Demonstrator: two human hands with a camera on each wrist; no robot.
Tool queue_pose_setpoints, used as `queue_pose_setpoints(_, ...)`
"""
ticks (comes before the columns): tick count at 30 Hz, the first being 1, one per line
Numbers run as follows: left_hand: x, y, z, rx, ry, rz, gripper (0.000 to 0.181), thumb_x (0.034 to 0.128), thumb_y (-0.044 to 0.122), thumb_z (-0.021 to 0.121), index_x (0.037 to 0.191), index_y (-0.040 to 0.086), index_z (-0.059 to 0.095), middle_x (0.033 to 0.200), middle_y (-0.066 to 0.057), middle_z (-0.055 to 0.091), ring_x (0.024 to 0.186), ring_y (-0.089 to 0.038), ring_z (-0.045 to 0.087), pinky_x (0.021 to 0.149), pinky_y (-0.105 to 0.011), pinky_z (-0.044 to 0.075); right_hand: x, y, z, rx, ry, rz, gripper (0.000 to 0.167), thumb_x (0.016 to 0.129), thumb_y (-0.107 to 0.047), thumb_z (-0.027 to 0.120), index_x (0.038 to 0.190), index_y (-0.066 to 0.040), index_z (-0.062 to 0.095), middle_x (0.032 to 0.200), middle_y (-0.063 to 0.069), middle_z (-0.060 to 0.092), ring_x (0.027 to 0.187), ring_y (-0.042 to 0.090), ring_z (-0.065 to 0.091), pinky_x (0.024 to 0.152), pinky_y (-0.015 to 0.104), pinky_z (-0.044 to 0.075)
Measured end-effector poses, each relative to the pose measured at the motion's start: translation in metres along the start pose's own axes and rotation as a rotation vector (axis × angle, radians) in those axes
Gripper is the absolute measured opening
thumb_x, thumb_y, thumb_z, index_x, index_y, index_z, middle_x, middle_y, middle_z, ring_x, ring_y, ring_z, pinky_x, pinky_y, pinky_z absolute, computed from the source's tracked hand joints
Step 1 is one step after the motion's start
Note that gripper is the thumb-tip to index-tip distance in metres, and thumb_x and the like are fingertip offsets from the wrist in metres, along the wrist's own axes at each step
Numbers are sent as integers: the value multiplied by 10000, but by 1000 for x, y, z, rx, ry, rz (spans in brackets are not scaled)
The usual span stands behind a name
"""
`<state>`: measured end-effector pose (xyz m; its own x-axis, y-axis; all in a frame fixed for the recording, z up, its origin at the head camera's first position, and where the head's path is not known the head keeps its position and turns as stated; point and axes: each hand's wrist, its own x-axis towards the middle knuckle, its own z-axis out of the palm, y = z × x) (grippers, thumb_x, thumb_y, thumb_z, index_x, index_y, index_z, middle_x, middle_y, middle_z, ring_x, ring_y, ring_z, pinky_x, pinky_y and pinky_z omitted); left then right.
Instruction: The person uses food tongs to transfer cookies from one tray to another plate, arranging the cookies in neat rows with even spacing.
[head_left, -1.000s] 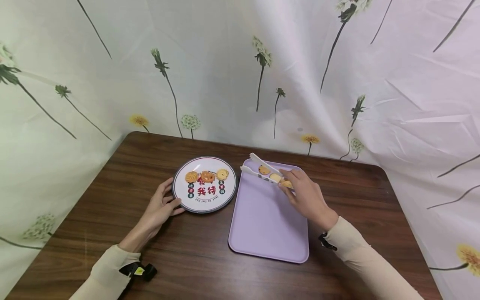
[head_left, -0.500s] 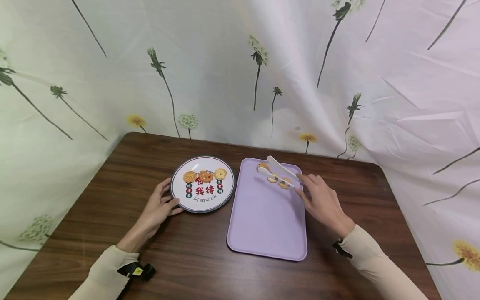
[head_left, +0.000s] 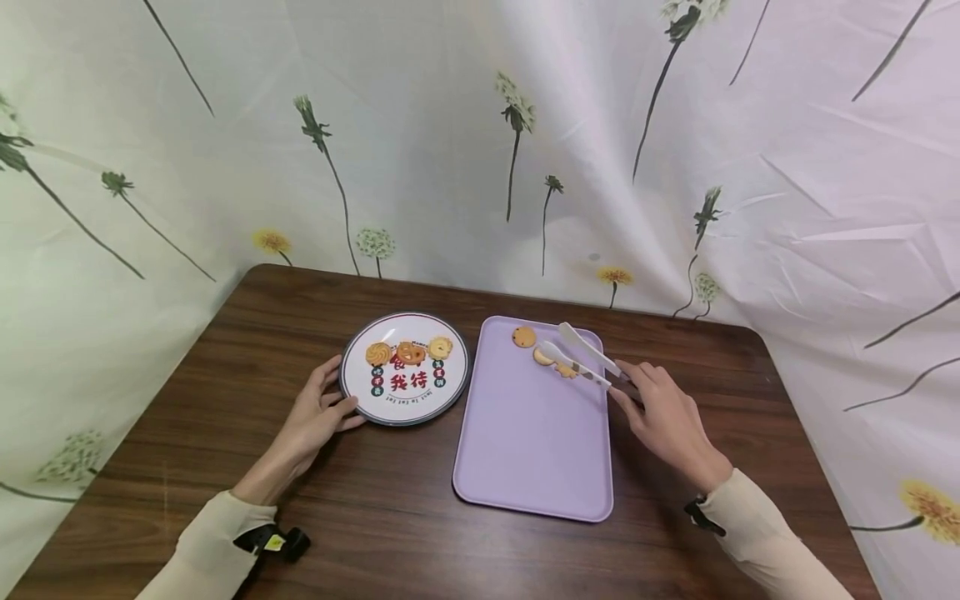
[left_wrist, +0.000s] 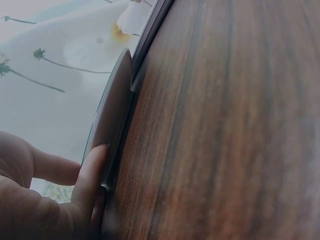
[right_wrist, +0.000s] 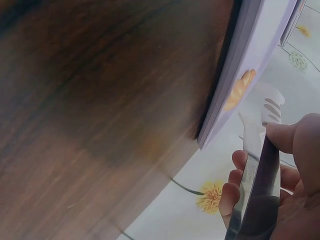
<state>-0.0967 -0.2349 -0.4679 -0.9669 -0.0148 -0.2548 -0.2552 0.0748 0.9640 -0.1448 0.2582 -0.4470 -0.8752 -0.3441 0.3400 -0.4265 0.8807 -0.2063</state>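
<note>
Right grip (head_left: 663, 417) is holding the serving tongs (head_left: 588, 347) at the handle end; the tongs are hanging over the far right part of the lilac tray (head_left: 532, 450), tips parted, carrying nothing. Left grip (head_left: 313, 417) is pinching the left rim of the printed plate (head_left: 408, 327), which is sitting on the bench (head_left: 360, 533) left of the tray.

Handling guess: tongs probably light and springy, so squeezing mid-handle should do. Cookies likely light, stiff, brittle. Round cookie (head_left: 523, 337), pale cookie (head_left: 541, 357) and scalloped cookie (head_left: 565, 372) are lying flat on the tray; taking opposite edges gently looks safer than pressing the faces. Plate is looking glossy and rigid, likely slippery and breakable; rim is the place to hold. Swirl cookie (head_left: 378, 354), pretzel-shaped cookie (head_left: 410, 353) and ring-like cookie (head_left: 440, 347) are lying on it, so tilting would be risking a slide.

Views: head is giving the full layout, but the tongs are overlapping cookies there. Right wrist is showing metallic handles (right_wrist: 257, 200), slots in one tip, and tips apparently hanging clear of the cookie in sight; can't tell which cookie. Left wrist is showing what looks like the thumb bracing the plate's underside.
</note>
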Motion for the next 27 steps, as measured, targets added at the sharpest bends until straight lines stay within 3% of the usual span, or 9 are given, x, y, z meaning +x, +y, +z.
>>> queue_pose_setpoints(14,0,1,0,-4,-4,-5,790,1061,-83,396,1686,119,-43,1733,-239,6,1462,-440,323,906,-210,638,-14,5,-2,-4,-34,47,439,1000,-284,705,1393,-99,647,1106,72,707,943,244,610,609,466,563)
queue_pose_setpoints(27,0,0,0,-2,-3,-6,789,1067,-70,400,1685,117,-53,1736,-233,2,1469,-439,316,918,-219,638,-31,4,3,-11,-3,35,446,971,-272,741,1370,-89,663,1039,74,691,896,235,604,582,421,538)
